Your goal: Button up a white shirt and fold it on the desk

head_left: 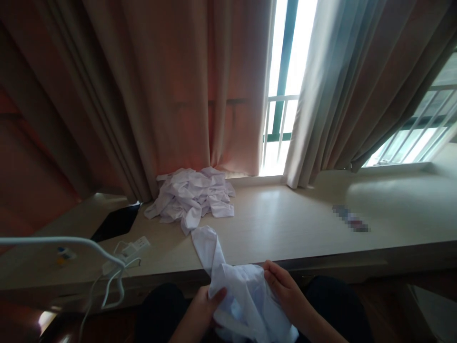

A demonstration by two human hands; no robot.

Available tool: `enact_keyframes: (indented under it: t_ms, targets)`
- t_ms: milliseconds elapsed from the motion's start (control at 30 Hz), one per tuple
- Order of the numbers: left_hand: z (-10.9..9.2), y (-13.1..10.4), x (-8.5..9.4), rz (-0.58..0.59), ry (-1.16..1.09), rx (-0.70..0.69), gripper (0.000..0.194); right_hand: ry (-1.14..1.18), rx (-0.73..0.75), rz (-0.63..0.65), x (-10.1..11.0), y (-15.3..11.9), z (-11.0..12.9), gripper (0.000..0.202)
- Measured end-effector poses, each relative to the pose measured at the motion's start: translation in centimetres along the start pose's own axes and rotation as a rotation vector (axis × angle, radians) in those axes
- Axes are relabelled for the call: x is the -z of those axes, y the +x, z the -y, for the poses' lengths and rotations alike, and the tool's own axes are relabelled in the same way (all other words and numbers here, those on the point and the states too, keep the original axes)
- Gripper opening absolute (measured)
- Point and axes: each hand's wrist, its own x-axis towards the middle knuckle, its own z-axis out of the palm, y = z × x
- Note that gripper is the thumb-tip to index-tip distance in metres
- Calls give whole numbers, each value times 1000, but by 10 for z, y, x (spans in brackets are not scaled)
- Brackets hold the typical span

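A white garment (246,290) is bunched up over my lap, at the near edge of the desk. My left hand (205,302) grips its left side, with the thumb on top of the fabric. On the opposite side my right hand (282,283) pinches the upper edge between thumb and fingers. A long sleeve-like part (207,245) stretches from the garment up onto the desk. It reaches close to a crumpled heap of white cloth (194,193) by the curtain; whether they touch is hard to tell. Folds hide the garment's lower part.
The pale desk (271,224) runs along a curtained window. At left are a power strip (134,247) with cables, a thick white tube (71,240), a black flat object (117,221) and a small bottle-like item (66,253). A blurred object (350,219) lies at right.
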Motion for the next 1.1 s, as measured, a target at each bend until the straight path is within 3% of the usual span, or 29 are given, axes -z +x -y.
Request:
enact_keyframes:
  t_ms: [100,233,367,467,567,733,833,933,1100]
  targets:
    - [-10,-2,-8,-30,-274,68,56,-56,-28,-28,9,8,-14,38]
    - [-28,6,-13,-75,-484,45,34,-194,-65,-30,15,22,-23,36]
    - [-37,27,-20,-244,-588,-9,20,-436,85,-184,7,32,-10,25]
    - [-42,42,-28,-306,-538,-33,21,-496,183,-96,-7,36,3,29]
    - [-46,51,-38,-349,-473,-34,29,-517,97,86,-21,44,1,26]
    - [-44,59,-46,-357,-438,12,36,-453,-96,75,-31,62,-29,18]
    - [-41,64,-42,-371,-411,24,38,-336,-118,142,-31,70,-44,31]
    - [-39,68,-35,-387,-373,37,40,-286,-120,217,-32,75,-56,20]
    - [-31,70,-28,-339,-302,76,35,-278,-166,68,-33,82,-80,29]
